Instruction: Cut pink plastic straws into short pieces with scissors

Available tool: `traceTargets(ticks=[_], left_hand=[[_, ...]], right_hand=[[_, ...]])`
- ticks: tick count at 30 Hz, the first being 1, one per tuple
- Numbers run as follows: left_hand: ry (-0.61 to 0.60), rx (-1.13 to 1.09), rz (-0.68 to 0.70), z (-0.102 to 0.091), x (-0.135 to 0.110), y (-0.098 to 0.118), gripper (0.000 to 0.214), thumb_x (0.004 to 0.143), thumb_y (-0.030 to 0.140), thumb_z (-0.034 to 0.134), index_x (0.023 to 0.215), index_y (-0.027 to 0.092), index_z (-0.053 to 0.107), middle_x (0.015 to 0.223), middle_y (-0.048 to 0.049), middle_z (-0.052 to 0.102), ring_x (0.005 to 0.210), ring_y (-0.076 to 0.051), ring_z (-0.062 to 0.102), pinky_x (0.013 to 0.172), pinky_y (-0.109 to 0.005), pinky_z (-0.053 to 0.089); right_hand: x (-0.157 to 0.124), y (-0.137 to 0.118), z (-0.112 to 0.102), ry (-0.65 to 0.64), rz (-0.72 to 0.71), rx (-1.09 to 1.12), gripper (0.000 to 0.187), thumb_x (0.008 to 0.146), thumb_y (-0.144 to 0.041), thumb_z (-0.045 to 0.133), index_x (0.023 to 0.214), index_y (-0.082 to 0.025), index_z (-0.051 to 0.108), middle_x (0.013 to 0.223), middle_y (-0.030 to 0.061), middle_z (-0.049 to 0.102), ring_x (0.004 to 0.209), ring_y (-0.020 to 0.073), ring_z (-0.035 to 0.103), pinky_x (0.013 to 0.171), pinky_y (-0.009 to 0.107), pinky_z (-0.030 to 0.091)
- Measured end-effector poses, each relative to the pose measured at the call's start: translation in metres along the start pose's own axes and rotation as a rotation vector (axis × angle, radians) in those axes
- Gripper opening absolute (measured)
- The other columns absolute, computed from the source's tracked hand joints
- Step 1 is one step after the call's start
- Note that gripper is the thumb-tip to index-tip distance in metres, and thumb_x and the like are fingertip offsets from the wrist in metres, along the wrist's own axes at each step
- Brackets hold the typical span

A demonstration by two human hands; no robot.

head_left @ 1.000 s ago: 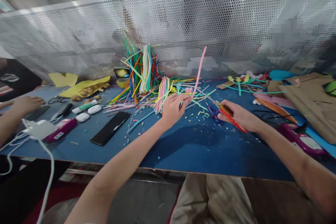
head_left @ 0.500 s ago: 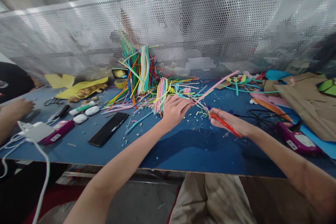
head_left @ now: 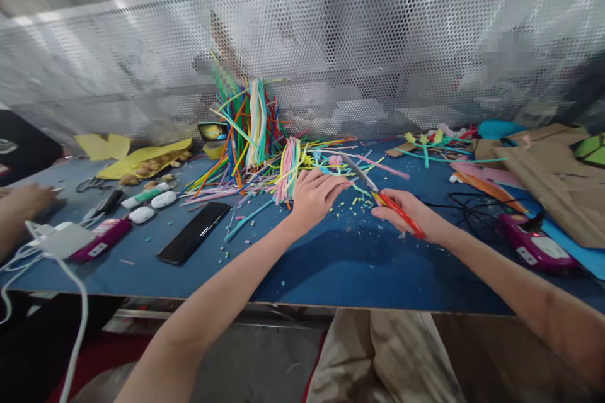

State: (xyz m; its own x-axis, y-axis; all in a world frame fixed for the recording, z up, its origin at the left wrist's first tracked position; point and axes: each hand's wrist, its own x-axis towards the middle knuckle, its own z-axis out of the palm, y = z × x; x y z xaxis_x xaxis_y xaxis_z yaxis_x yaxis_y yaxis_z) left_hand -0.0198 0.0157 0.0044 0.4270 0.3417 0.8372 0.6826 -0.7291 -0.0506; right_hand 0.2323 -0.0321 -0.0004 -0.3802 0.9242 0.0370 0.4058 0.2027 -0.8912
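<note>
My left hand [head_left: 314, 197] is closed in a pinch over the blue table [head_left: 331, 264], holding the near end of a pink pipe cleaner [head_left: 384, 167] that lies flat and runs off to the right. My right hand [head_left: 409, 213] grips red-handled scissors [head_left: 378, 195], blades pointing up-left toward my left fingertips. A heap of coloured pipe cleaners [head_left: 255, 132] lies just behind my left hand, some standing up against the perforated metal screen [head_left: 331, 44]. Small cut bits are scattered on the table between my hands.
A black phone [head_left: 193, 232], white cases, a marker and a pink device [head_left: 101, 238] lie left of centre. Another person's hand [head_left: 23, 201] rests at the far left by a white charger. Brown paper [head_left: 553, 170], a purple device [head_left: 532, 245] and black cable sit right.
The pink pipe cleaner swung from upright down to the right and now lies flat on the table. My right hand brought the scissors closer to my left fingers.
</note>
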Motion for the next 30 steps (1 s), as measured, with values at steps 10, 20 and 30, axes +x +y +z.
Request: traceTargets(ticks=[10,20,30], left_hand=[[-0.056,-0.129,0.016,0.014,-0.003,-0.002,0.014,0.096,0.023,0.058,0.106,0.021,0.067,0.098,-0.0006,0.075,0.087,-0.015,0.065,0.085,-0.032,0.050],[-0.095,-0.203,0.026,0.015,-0.003,0.006,0.017,0.097,0.023,0.055,0.107,0.019,0.069,0.097,-0.0040,0.075,0.086,-0.013,0.069,0.083,-0.030,0.055],[-0.215,-0.149,-0.027,0.018,-0.009,0.019,0.022,0.098,0.032,0.053,0.105,0.019,0.070,0.089,-0.0041,0.076,0.075,-0.014,0.071,0.069,-0.025,0.052]], right_hand=[[0.040,0.065,-0.089,0.597,0.128,-0.853,0.044,0.081,-0.051,0.064,0.104,-0.013,0.061,0.097,0.0164,0.069,0.094,0.0314,0.064,0.080,0.038,0.047],[0.035,0.037,-0.068,0.592,-0.343,-0.665,0.027,0.092,-0.032,0.054,0.108,-0.018,0.070,0.105,0.0114,0.071,0.098,0.0260,0.066,0.094,0.041,0.049],[0.017,-0.001,0.005,0.517,-0.478,-0.321,0.019,0.092,-0.039,0.062,0.097,-0.028,0.076,0.102,0.0033,0.075,0.099,0.0229,0.069,0.094,0.041,0.053]])
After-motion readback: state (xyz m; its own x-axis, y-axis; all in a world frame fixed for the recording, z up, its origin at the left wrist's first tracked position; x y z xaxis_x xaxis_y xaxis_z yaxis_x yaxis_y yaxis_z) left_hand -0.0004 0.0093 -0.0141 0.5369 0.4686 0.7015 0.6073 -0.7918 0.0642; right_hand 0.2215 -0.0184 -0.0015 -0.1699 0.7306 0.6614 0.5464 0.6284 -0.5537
